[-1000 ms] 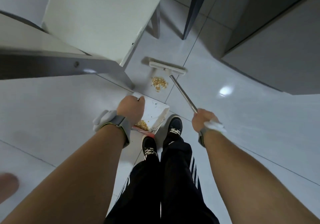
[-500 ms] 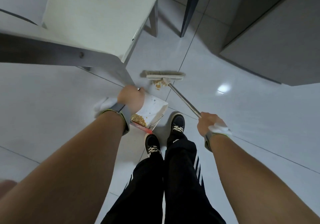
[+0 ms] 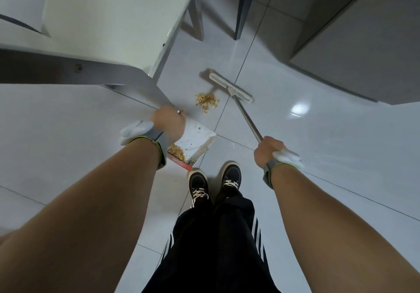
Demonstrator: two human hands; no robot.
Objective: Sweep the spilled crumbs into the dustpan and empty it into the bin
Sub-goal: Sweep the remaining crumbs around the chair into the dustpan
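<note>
A small pile of tan crumbs (image 3: 206, 102) lies on the white floor tiles, just ahead of the dustpan's open lip. My left hand (image 3: 169, 123) is shut on the handle of the white dustpan (image 3: 196, 139), which rests tilted on the floor. More crumbs (image 3: 176, 152) sit at its rear by a red edge. My right hand (image 3: 269, 150) grips the metal handle of the broom. The flat broom head (image 3: 230, 88) stands on the floor beyond and to the right of the pile, apart from it.
A pale chair (image 3: 109, 20) with grey legs stands at the upper left, one leg close to my left hand. A dark table leg (image 3: 244, 6) rises behind the broom. A grey cabinet (image 3: 363, 38) fills the upper right. My two dark shoes (image 3: 213, 182) stand right behind the dustpan.
The broom head, which was over the crumbs half a second ago, has swung back and to the right, uncovering the pile. The dustpan has stayed put in my left hand.
</note>
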